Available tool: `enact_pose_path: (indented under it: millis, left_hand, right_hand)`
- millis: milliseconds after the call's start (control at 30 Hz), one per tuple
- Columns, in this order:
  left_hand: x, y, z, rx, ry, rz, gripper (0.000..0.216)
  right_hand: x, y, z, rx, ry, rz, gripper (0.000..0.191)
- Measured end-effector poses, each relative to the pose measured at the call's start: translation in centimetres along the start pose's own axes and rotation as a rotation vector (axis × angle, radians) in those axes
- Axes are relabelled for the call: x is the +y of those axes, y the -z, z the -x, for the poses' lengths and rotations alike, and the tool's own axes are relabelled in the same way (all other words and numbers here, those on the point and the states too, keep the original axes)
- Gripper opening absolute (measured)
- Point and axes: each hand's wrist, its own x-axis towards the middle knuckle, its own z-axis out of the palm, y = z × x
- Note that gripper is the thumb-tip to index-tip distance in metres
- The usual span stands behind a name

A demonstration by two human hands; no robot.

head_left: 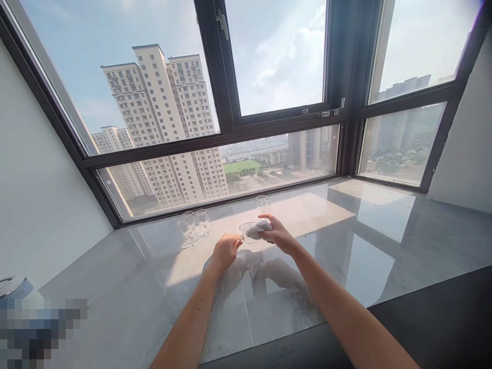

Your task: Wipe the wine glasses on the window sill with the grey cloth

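Observation:
My left hand [226, 250] is closed on the stem of a clear wine glass [246, 234], held sideways over the glossy marble sill [346, 241]. My right hand [277, 233] is closed on a grey cloth [260, 227] pressed against the glass bowl. A cluster of clear wine glasses [192, 225] stands on the sill to the left of my hands. Two more clear glasses [263, 203] stand just behind my right hand, near the window.
A wide black-framed window [226, 138] runs along the back of the sill, with tower blocks outside. White walls close both ends. A dark surface [442, 318] borders the sill at lower right. A round metal-topped object [13, 285] shows at the far left.

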Motion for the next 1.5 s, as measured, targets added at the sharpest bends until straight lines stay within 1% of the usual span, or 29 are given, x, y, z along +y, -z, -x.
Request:
enact_pose_path:
  millis: [67, 133, 233, 267, 300, 333, 367, 467, 500, 567, 633, 700, 733, 800, 867, 900, 933, 967, 1033, 1100, 1133, 1167, 1200, 1267, 1333, 1400, 1500]
  left_hand:
    - [-0.1, -0.5, -0.1, 0.008, 0.037, 0.121, 0.038]
    - [-0.1, -1.0, -0.2, -0.011, 0.089, 0.283, 0.040]
    - [0.2, -1.6, -0.2, -0.048, 0.205, 0.540, 0.045]
    - [0.4, -1.7, -0.2, -0.049, 0.249, 0.619, 0.047]
    - [0.6, -1.8, -0.1, -0.044, 0.288, 0.691, 0.049]
    - [0.9, -1.9, -0.2, -0.029, 0.319, 0.751, 0.050]
    - [1.1, -1.9, -0.2, -0.010, 0.343, 0.798, 0.050]
    - [1.7, -2.1, -0.3, 0.089, 0.387, 0.872, 0.044]
    - [1.8, -2.2, -0.3, 0.135, 0.398, 0.881, 0.042]
    - [1.8, -2.2, -0.4, 0.232, 0.409, 0.906, 0.036]
    - [1.8, -2.2, -0.5, 0.308, 0.419, 0.982, 0.029]
    - [1.9, -2.0, -0.5, 0.332, 0.431, 1.126, 0.023]
    - [1.9, -2.0, -0.5, 0.320, 0.434, 1.208, 0.021]
    - [1.9, -1.8, -0.5, 0.275, 0.437, 1.344, 0.021]
    - [1.8, -1.7, -0.5, 0.243, 0.456, 1.396, 0.022]
    - [1.6, -1.6, -0.5, 0.244, 0.476, 1.382, 0.022]
    - [1.5, -1.7, -0.5, 0.256, 0.492, 1.338, 0.023]
    - [1.4, -1.8, -0.5, 0.270, 0.499, 1.268, 0.024]
    - [1.4, -2.3, -0.5, 0.265, 0.476, 1.089, 0.028]
    - [2.0, -3.1, -0.5, 0.207, 0.409, 0.955, 0.031]
    - [2.5, -3.6, -0.6, 0.166, 0.376, 0.927, 0.033]
    - [3.2, -4.2, -0.7, 0.132, 0.349, 0.922, 0.033]
    - [3.8, -4.9, -0.9, 0.110, 0.330, 0.932, 0.033]
    - [5.1, -6.1, -1.3, 0.084, 0.313, 0.947, 0.030]
    - [5.9, -7.2, -1.8, 0.072, 0.301, 0.904, 0.025]
    - [6.2, -8.1, -2.4, 0.062, 0.282, 0.817, 0.020]
    - [6.1, -9.0, -3.4, 0.059, 0.284, 0.705, 0.019]
  right_hand:
    - [-0.2, -0.1, -0.1, 0.112, 0.006, -0.069, 0.062]
    - [0.0, 0.0, -0.4, 0.260, 0.026, -0.091, 0.061]
    - [0.8, 0.5, -1.0, 0.517, 0.081, -0.004, 0.060]
    - [1.0, 0.6, -1.2, 0.579, 0.095, 0.046, 0.060]
    - [1.3, 0.7, -1.3, 0.608, 0.101, 0.098, 0.059]
    - [1.6, 0.6, -1.4, 0.594, 0.100, 0.149, 0.058]
    - [1.8, 0.4, -1.4, 0.541, 0.095, 0.195, 0.058]
    - [2.5, -0.5, -1.3, 0.290, 0.098, 0.312, 0.056]
    - [2.7, -0.9, -1.3, 0.228, 0.100, 0.352, 0.055]
    - [3.1, -1.6, -1.2, 0.164, 0.086, 0.423, 0.053]
    - [3.5, -2.0, -1.2, 0.161, 0.067, 0.454, 0.052]
    - [3.7, -2.4, -1.0, 0.160, 0.059, 0.424, 0.055]
    - [3.6, -2.5, -0.9, 0.140, 0.054, 0.383, 0.057]
    - [3.0, -2.4, -0.6, 0.046, 0.009, 0.271, 0.063]
    - [1.7, -1.9, -0.4, -0.042, -0.053, 0.128, 0.067]
    - [1.0, -1.4, -0.2, -0.051, -0.066, 0.047, 0.067]
    - [0.2, -0.9, -0.1, -0.018, -0.053, -0.041, 0.067]
    - [-0.5, -0.3, -0.1, 0.055, -0.012, -0.131, 0.066]
    - [-1.6, 0.9, -0.1, 0.292, 0.104, -0.241, 0.067]
    - [-2.2, 1.8, -0.3, 0.576, 0.219, -0.235, 0.069]
    - [-2.2, 2.1, -0.3, 0.705, 0.268, -0.199, 0.069]
    - [-2.1, 2.3, -0.4, 0.808, 0.310, -0.153, 0.069]
    - [-2.0, 2.4, -0.5, 0.882, 0.342, -0.104, 0.068]
    - [-1.8, 2.6, -0.6, 0.967, 0.373, -0.014, 0.065]
    - [-1.7, 2.6, -0.6, 1.009, 0.376, 0.053, 0.062]
    - [-1.7, 2.6, -0.5, 1.039, 0.379, 0.086, 0.060]
    - [-2.0, 2.5, -0.3, 1.054, 0.415, 0.102, 0.057]
